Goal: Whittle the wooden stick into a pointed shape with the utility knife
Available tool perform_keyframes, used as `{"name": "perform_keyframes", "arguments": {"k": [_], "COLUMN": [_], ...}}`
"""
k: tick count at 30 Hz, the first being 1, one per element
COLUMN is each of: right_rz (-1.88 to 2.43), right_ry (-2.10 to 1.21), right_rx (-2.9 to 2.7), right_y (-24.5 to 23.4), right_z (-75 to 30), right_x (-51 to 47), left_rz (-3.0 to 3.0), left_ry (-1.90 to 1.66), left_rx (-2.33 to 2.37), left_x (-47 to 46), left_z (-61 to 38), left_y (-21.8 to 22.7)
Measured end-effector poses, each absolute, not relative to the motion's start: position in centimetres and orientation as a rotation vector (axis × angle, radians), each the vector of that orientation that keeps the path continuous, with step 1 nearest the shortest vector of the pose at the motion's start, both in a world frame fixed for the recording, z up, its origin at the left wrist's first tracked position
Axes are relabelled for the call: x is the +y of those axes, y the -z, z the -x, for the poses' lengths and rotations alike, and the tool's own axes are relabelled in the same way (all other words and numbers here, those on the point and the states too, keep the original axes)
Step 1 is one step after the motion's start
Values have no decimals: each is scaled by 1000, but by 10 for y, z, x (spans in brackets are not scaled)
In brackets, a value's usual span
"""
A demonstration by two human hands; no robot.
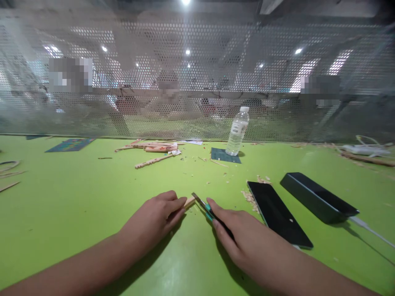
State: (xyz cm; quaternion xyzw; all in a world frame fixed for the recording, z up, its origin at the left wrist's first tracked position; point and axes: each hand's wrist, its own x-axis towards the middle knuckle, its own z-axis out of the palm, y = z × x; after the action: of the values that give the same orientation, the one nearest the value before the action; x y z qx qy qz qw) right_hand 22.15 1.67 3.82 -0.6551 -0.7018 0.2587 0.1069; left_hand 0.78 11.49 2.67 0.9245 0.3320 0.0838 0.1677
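Near the front middle of the green table (77, 197), my left hand (157, 213) pinches a short pale wooden stick (189, 202) whose end pokes out past the fingertips. My right hand (237, 232) is wrapped round a utility knife (209, 210) with a green and black handle. Its metal blade points up and to the left, at the exposed end of the stick. Whether the edge touches the wood I cannot tell. Most of the stick lies hidden in my left fingers.
A phone (279, 213) lies right of my right hand, beside wood shavings (250, 200) and a black box-shaped device (317, 197) with a white cable. Farther back are a water bottle (237, 131) on dark sandpaper (218, 154), carved sticks (154, 160) and a perforated metal screen (191, 82).
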Motion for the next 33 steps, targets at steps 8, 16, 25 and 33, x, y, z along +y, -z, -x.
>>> {"name": "perform_keyframes", "arguments": {"k": [8, 16, 25, 33], "right_rz": [1934, 1965, 1927, 1877], "right_ry": [-749, -715, -655, -697], "right_rx": [-2079, -2071, -2087, -2054], "right_y": [-42, -39, -34, -39], "right_z": [-216, -216, -216, -219], "right_x": [18, 13, 11, 15], "left_rz": [-2658, -2650, -2679, -2655], "left_ry": [-228, -237, -264, -270], "left_rx": [999, 991, 956, 930], "left_x": [113, 112, 116, 116], "left_z": [-11, -10, -8, -8], "left_y": [-27, -27, -21, -24]}}
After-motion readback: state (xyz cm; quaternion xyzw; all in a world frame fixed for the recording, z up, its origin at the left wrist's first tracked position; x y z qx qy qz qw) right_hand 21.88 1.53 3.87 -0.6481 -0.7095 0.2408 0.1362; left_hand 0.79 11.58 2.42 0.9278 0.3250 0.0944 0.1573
